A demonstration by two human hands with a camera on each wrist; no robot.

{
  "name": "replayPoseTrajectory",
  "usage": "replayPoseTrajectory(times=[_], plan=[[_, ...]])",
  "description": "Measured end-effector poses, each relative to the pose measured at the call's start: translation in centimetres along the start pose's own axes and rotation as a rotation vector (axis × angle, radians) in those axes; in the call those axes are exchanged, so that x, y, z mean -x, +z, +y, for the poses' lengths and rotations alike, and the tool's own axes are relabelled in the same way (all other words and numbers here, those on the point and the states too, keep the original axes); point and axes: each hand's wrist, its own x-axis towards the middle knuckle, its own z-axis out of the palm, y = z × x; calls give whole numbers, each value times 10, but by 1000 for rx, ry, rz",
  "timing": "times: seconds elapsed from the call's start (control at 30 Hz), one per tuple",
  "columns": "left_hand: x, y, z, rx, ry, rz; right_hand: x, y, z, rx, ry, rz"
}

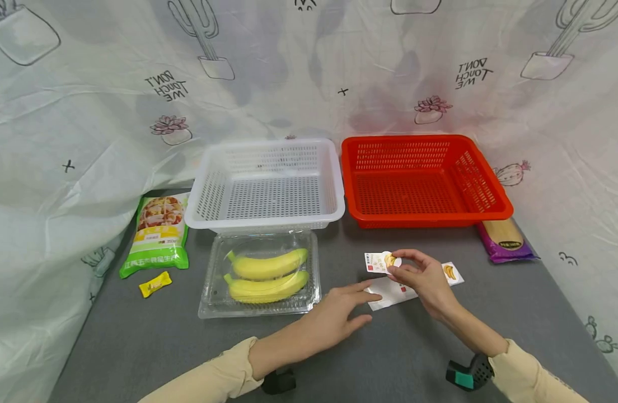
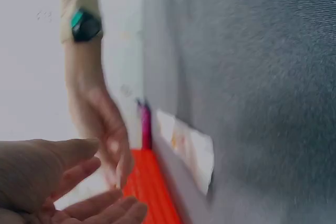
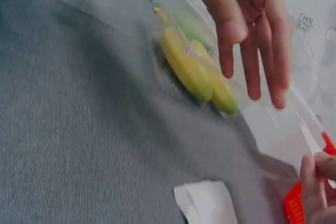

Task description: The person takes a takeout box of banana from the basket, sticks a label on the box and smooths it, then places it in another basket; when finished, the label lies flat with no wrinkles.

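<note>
Between thumb and fingers, my right hand (image 1: 426, 281) pinches a small white label (image 1: 375, 262) printed with bananas, raised over the table. Below it lies a white label strip (image 1: 387, 292) with another banana picture at its right end. My left hand (image 1: 331, 318) reaches beside the strip's left end, fingers extended and holding nothing; the right wrist view shows this left hand (image 3: 257, 30) above the table. Left of the hands, a clear plastic clamshell box (image 1: 208, 305) appears closed over two yellow bananas (image 1: 268, 266).
A white basket (image 1: 263, 223) and a red basket (image 1: 430, 219) stand side by side at the back. At left are a green-and-white food bag (image 1: 160, 235) and a small yellow packet (image 1: 155, 284). A purple package (image 1: 505, 240) lies partly behind the red basket.
</note>
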Motion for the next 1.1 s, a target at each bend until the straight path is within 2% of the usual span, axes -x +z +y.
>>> replayPoseTrajectory(times=[0.07, 0.27, 0.5, 0.6, 0.77, 0.87, 0.97, 1.1], plan=[[5, -11, -4, 75, -2, 49, 1, 3, -4, -43, 12, 26], [27, -39, -23, 232, -86, 188, 1, 10, -14, -138, 67, 80], [70, -73, -55, 473, -167, 241, 0, 13, -21, -151, 109, 93], [93, -86, -71, 415, -184, 278, -1, 13, -23, -147, 112, 91], [135, -102, -97, 205, -208, 365, -4, 17, -25, -153, 112, 76], [157, -106, -114, 198, -217, 403, -6, 19, -26, -158, 117, 67], [174, -105, -129, 211, -204, 426, -8, 22, -29, -166, 121, 55], [187, -101, -145, 230, -204, 402, -12, 29, -31, -162, 113, 37]])
